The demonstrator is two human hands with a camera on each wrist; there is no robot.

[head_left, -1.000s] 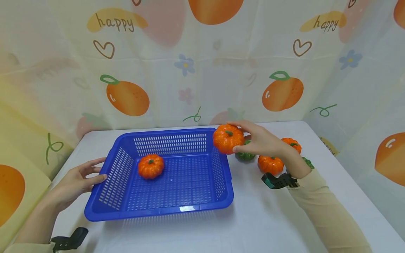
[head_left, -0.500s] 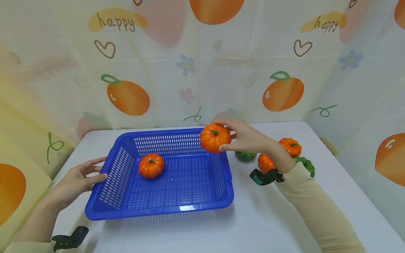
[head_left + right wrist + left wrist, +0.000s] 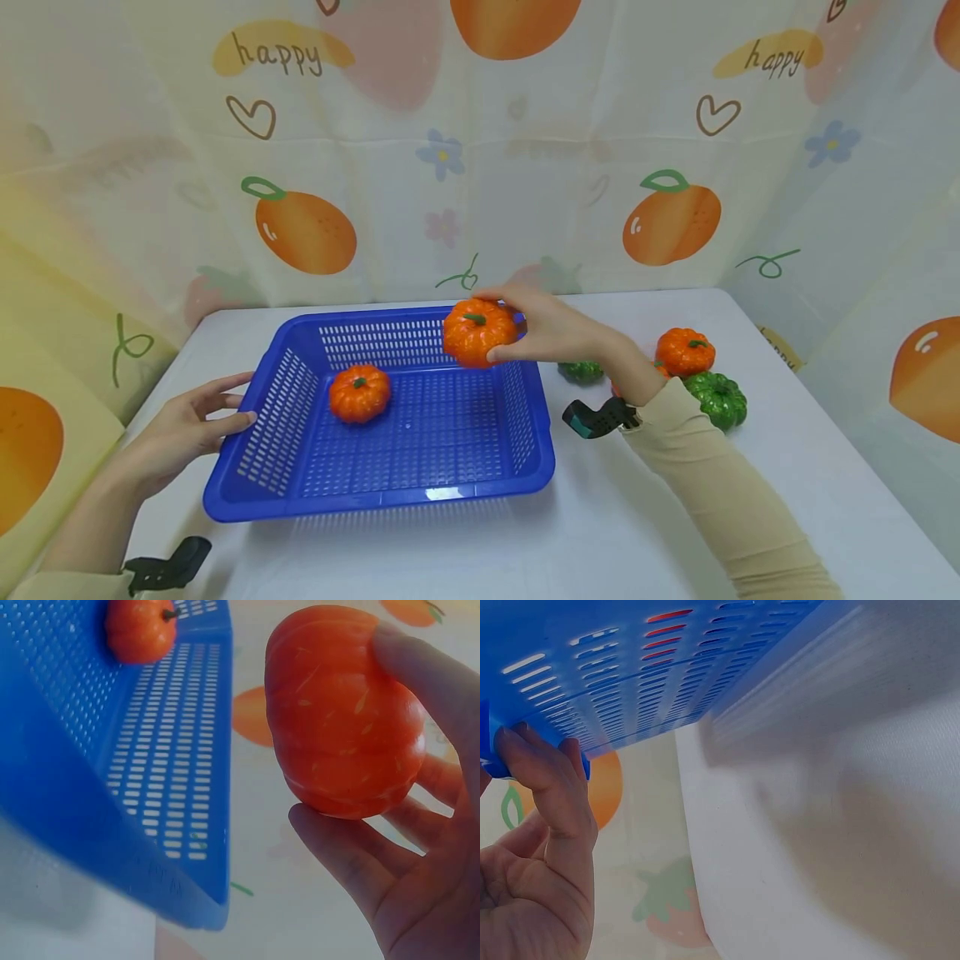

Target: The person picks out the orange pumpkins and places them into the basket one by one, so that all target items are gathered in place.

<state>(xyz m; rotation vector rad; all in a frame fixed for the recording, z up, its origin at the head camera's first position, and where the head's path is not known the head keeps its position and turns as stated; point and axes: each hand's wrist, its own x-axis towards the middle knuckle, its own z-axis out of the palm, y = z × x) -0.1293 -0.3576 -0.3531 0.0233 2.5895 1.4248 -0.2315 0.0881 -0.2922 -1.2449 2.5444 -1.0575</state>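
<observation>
My right hand (image 3: 551,329) holds a small orange pumpkin (image 3: 480,335) between thumb and fingers, above the right part of a blue plastic basket (image 3: 375,502). In the right wrist view the held pumpkin (image 3: 341,712) is seen from below, its ribbed skin facing the camera. A second orange pumpkin (image 3: 360,393) lies inside the basket, left of its middle. At the basket's left rim my left hand (image 3: 183,421) grips the edge, thumb on top. The left wrist view shows its fingers (image 3: 547,776) bent up under the rim.
Right of the basket, several pumpkins stand on the white table (image 3: 600,533): a green one (image 3: 581,372) partly behind my right hand, another green one (image 3: 716,400) and an orange one (image 3: 686,352). One more orange one is mostly hidden by my wrist. A printed curtain (image 3: 525,208) hangs behind.
My right hand has carried the orange pumpkin leftward, from the basket's right rim to over its inside. The green pumpkin at the right has come into view. My left hand and the basket stay put.
</observation>
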